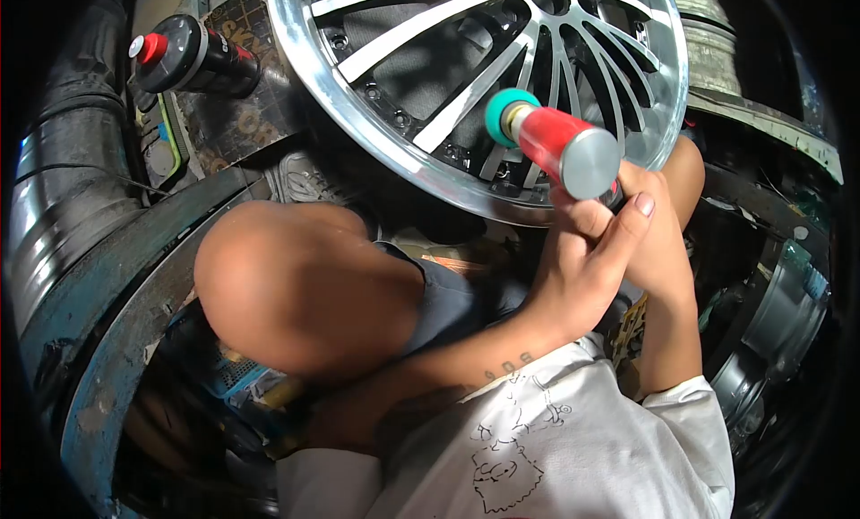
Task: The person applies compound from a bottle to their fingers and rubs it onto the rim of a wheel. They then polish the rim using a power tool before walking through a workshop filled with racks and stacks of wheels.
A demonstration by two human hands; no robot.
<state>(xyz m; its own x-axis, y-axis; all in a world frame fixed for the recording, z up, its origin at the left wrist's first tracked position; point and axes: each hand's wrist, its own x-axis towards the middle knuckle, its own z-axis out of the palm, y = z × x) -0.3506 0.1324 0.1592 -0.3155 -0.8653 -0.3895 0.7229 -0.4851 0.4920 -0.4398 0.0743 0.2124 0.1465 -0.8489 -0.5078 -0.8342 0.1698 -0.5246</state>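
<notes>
A small red rotary polisher [557, 141] with a silver end cap points away from me, a round green pad [509, 116] at its far end. My left hand [582, 250] is closed around its near end, thumb laid over the other hand. Wrapped in beside it, my right hand [658, 219] grips the tool too; its fingers are partly hidden. Beyond the hands lies a large alloy wheel [376, 116] with polished spokes and black recesses. In this view the green pad overlaps one of the wheel's spokes.
At the upper left, a black bottle with a red cap [206, 62] stands on a printed board [260, 107]. My bent knee [260, 277] is left of the wheel. More metal wheels [67, 188] line the left edge, and another rim [779, 331] is at right.
</notes>
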